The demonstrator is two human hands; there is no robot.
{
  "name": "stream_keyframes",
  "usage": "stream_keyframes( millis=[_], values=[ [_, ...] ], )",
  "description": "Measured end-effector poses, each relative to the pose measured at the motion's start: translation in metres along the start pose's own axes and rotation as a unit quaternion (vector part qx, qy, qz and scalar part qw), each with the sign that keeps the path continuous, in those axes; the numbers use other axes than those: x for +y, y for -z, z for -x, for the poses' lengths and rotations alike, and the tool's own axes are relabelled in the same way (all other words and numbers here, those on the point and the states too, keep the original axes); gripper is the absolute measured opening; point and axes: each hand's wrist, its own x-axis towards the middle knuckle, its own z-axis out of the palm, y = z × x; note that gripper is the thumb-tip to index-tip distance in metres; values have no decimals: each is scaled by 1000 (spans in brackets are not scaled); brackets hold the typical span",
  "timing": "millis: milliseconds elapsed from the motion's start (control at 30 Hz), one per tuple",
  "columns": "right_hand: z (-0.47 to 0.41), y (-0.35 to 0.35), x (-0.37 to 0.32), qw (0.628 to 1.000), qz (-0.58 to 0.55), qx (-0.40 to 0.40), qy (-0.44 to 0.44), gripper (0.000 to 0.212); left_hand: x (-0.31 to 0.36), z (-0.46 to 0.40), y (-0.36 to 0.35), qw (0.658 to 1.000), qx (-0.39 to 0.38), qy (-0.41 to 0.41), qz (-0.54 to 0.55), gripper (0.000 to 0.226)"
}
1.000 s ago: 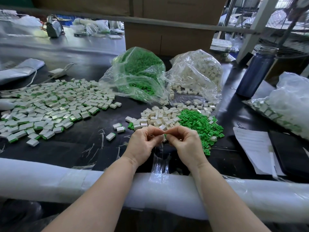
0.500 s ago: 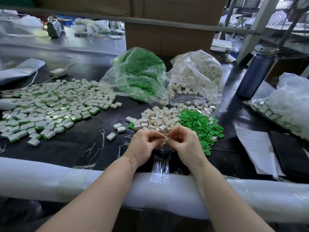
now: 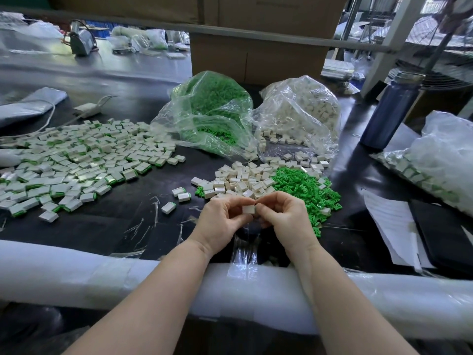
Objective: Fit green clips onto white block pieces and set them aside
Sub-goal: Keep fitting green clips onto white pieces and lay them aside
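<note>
Since the earlier frame, both hands have dropped a little toward the near table edge and turned the piece so its pale flat face now shows between the fingers. Left hand (image 3: 222,221) and right hand (image 3: 286,219) are pressed together, fingertips curled and pinching one white block (image 3: 248,209) from either side, just above the black table (image 3: 107,226). It is a small off-white square-faced piece; whether a green clip sits on it I cannot tell.

Just beyond the hands lies a heap of bare white blocks (image 3: 240,179), touching a heap of bright green clips (image 3: 304,189) to its right. Further left spreads a wide scatter of finished pieces (image 3: 76,162), white with a green edge. Behind stand a clear bag of clips (image 3: 212,111) and a clear bag of blocks (image 3: 299,111).
</note>
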Motion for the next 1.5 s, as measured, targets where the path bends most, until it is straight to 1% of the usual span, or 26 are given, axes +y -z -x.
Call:
stream_keyframes(
  millis=[100,167,200,300,367,500,633,800,967,1067,1167,1233,1300,1367,1433,1500],
  values=[
    [0,1,0,999,-39,-5,-5,10,-2,-1,1,1000,5,15,20,17],
    [1,1,-1,999,-41,-7,-4,10,-3,-2,1,1000,0,19,22,8],
    [1,1,-1,999,-36,-8,-3,11,-3,-2,1,999,-3,22,24,8],
    [2,0,-1,1000,-8,-6,-4,14,-4,-2,3,1000,-3,26,7,19],
    [2,-1,-1,1000,23,-6,-4,15,-4,-2,2,999,-7,32,1,21],
    [0,-1,1,998,56,-13,-5,16,-3,-2,2,998,-28,51,8,20],
    [-1,0,4,998,63,-23,-17,18,-2,-1,3,997,-49,47,-31,18],
    [-1,1,4,997,77,-18,-20,18,-1,0,2,997,-54,43,-34,19],
    [0,1,4,994,108,-33,0,19,-1,1,3,996,-64,44,-45,16],
    [0,0,5,997,77,-21,-3,16,0,1,3,997,-58,39,-43,14],
    [0,0,4,1000,3,2,-8,16,2,2,1,999,-37,32,-16,14],
    [0,0,4,1000,-30,2,-8,15,3,2,0,999,-20,30,-5,12],
    [0,0,4,1000,-27,-5,-2,13,3,2,0,999,-13,38,15,11],
    [0,-1,4,1000,-10,-11,11,16,3,2,0,999,-15,42,30,16],
    [0,-2,3,999,5,-20,27,19,2,2,0,999,-15,44,27,19],
    [1,-2,2,999,18,-28,40,18,1,2,1,999,-15,46,17,20]
  ],
)
